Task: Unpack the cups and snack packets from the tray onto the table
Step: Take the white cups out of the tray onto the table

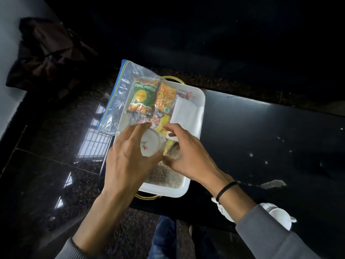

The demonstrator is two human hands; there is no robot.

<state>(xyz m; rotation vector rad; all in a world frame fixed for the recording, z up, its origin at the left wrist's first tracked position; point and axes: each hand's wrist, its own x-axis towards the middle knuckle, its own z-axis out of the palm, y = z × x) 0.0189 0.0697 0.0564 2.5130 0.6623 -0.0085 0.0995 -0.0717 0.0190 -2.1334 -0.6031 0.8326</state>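
White cup (pixel 151 144), base-up over tray (pixel 197 101), gripped by left hand (pixel 128 159); its handle faces the curled right hand (pixel 184 156), grasp unclear.

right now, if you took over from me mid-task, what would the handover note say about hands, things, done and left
Left hand: holds a white cup over the tray.
Right hand: fingers at that cup's handle; grip unclear.
Snack packets: in the zip bag, lying across the tray's far end.
Done: one other cup is on the table by the right sleeve.
Left: set down the held cup, then move the packets out.
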